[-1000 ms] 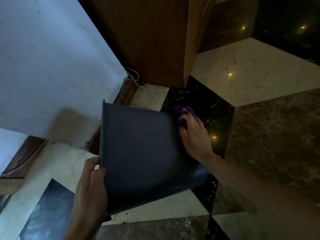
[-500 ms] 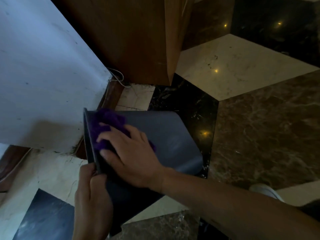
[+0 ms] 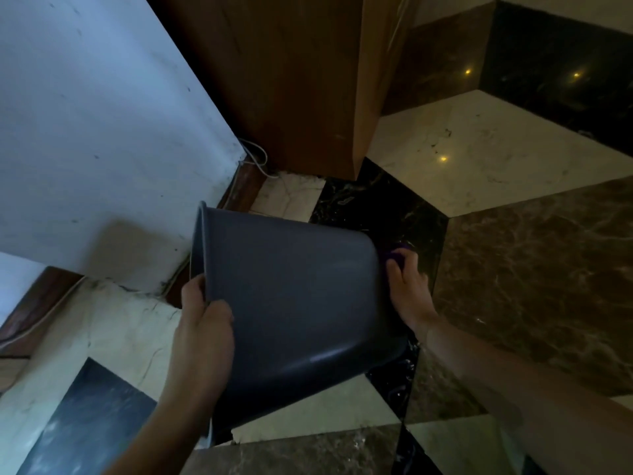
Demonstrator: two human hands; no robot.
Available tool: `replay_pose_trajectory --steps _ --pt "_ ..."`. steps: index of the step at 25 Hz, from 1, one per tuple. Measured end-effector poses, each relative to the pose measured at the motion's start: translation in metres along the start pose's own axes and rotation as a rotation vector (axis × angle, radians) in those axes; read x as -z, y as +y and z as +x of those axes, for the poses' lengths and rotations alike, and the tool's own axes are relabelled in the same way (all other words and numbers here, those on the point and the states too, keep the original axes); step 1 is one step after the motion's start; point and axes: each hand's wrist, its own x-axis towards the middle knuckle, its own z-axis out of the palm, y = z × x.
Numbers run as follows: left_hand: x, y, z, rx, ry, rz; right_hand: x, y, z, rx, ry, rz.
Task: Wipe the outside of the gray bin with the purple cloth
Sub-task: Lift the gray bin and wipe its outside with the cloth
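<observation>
Two hands hold a gray bin [image 3: 301, 303] tipped on its side above the floor [image 3: 534, 269], its open rim toward the wall [image 3: 85, 132] on the left and its base toward the right. The left hand [image 3: 202, 337] is closed on the rim at its near edge, thumb over the outside and fingers tucked inside. The right hand [image 3: 407, 286] is pressed against the base end of the bin, fingers curled around a purple cloth [image 3: 394, 255]; only a small part of the cloth shows past the fingertips, at the far corner of the base. Whether the bin touches the floor cannot be told. Beyond the bin stands a wooden cabinet [image 3: 291, 80], with a white cable [image 3: 257, 159] at its foot by the wall.
</observation>
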Motion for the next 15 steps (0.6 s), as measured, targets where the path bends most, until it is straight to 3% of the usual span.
replay_pose_trajectory --steps 6,8,12,15 --pt "-0.005 0.074 0.119 0.296 -0.164 -0.244 -0.002 0.004 -0.001 0.001 0.037 0.026" --pt "-0.011 0.088 0.157 0.308 -0.127 -0.175 0.0 0.004 0.002 0.023 0.022 -0.022" --pt "-0.027 0.095 0.175 0.04 0.101 0.222 -0.008 -0.003 0.0 0.003 0.039 0.099" --pt "-0.014 0.111 0.147 -0.191 0.198 0.283 -0.004 -0.025 0.001 -0.011 0.099 0.299"
